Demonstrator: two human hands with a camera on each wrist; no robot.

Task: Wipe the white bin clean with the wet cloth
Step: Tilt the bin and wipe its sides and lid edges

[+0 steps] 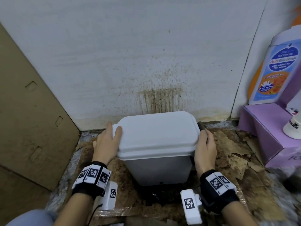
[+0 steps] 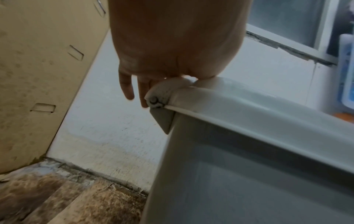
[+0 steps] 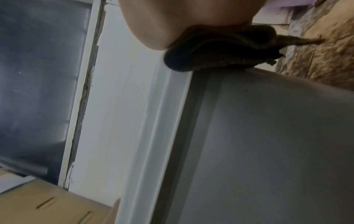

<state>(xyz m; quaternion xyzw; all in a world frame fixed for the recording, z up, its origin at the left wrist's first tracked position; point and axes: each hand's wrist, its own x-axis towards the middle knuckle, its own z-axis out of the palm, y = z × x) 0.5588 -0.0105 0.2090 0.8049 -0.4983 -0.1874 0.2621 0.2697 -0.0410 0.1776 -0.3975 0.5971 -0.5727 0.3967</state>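
Observation:
The white bin [image 1: 156, 144] stands on the floor against the wall with its lid down. My left hand [image 1: 114, 129] rests on the lid's left end, thumb on top and fingers straight down past the hinge corner [image 2: 155, 101]. My right hand [image 1: 206, 137] is at the bin's right side and holds a dark, bunched wet cloth [image 1: 202, 126] against the lid's rim. In the right wrist view the cloth [image 3: 220, 50] is squeezed between my palm and the edge of the bin [image 3: 268, 136]. The left wrist view shows the bin's grey side [image 2: 249, 166] below the rim.
A brown cardboard sheet [image 1: 32, 111] leans at the left. The wall [image 1: 159, 98] behind the bin carries brown splatter. Torn, stained cardboard [image 1: 236, 152] covers the floor. A purple box [image 1: 268, 131], a bottle-shaped display [image 1: 276, 70] and a white cup [image 1: 293, 128] stand at the right.

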